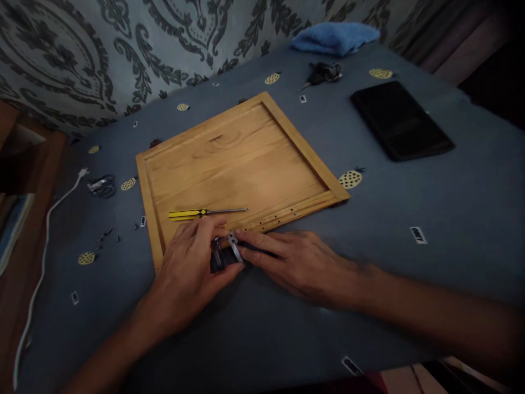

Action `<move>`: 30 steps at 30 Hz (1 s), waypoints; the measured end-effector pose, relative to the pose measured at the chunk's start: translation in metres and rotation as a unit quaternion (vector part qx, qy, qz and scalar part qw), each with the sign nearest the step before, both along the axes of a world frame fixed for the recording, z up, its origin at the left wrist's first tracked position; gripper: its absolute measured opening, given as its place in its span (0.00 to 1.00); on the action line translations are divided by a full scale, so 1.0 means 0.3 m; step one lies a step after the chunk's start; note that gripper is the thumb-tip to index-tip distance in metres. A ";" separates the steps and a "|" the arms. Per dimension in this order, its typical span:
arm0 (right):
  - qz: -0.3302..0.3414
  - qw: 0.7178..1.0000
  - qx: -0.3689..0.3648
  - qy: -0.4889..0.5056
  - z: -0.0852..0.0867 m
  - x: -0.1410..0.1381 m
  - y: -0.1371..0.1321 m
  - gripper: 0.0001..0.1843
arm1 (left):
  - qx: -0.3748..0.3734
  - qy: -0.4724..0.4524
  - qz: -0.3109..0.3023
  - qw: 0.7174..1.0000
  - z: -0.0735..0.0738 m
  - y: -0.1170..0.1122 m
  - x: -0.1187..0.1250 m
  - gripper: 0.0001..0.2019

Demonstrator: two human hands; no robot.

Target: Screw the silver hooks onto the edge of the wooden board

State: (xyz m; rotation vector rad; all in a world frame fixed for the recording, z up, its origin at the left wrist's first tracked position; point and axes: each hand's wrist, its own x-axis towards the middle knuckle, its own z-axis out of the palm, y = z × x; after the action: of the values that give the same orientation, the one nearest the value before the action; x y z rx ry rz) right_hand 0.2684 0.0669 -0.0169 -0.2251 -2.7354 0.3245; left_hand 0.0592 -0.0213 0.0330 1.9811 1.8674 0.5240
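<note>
A framed wooden panel (pixel 241 158) lies flat, with a row of small dark holes along its near edge. At that edge, a small silver metal fitting (pixel 234 247) shows between my hands; its exact kind I cannot make out. My left hand (pixel 186 273) curls around the fitting's left side, thumb below and fingers above, resting over the panel. From the right, my right hand (pixel 301 265) presses its fingertips against the fitting. A screwdriver (pixel 205 213) with a yellow and black handle rests on the panel just beyond my left fingers. My hands partly hide the fitting.
Several small screws (pixel 107 232) and a bundle of metal parts (pixel 102 186) lie left of the panel. A white cable (pixel 45 257) runs down the left side. Keys (pixel 322 74), a black tablet (pixel 400 120) and a blue cloth (pixel 336 38) lie toward the back right.
</note>
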 end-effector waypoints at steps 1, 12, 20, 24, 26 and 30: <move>0.000 1.000 0.002 -0.003 0.001 0.000 0.001 0.22 | -0.001 0.000 0.001 1.000 0.000 0.000 0.001 0.28; 0.010 1.000 0.015 -0.009 0.001 0.003 0.005 0.22 | -0.013 -0.008 0.009 1.000 -0.003 -0.002 -0.002 0.26; 0.014 1.000 0.016 -0.018 0.021 -0.001 0.012 0.21 | -0.013 -0.008 0.014 1.000 -0.006 0.000 0.000 0.26; 0.009 0.999 0.022 -0.035 0.033 -0.001 0.011 0.21 | -0.016 -0.007 0.021 1.000 -0.009 0.000 0.000 0.26; 0.008 0.999 0.022 -0.041 0.033 -0.001 0.010 0.22 | -0.016 -0.005 0.023 1.000 -0.010 0.000 0.000 0.26; 0.007 0.998 0.029 -0.048 0.029 -0.002 0.007 0.22 | -0.016 -0.006 0.022 1.000 -0.008 0.002 -0.001 0.25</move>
State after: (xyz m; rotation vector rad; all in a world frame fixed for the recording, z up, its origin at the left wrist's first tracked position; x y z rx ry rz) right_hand 0.2678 0.0691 -0.0083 -0.2119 -2.8367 0.2422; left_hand 0.0588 -0.0206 0.0306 1.9162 1.9041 0.5135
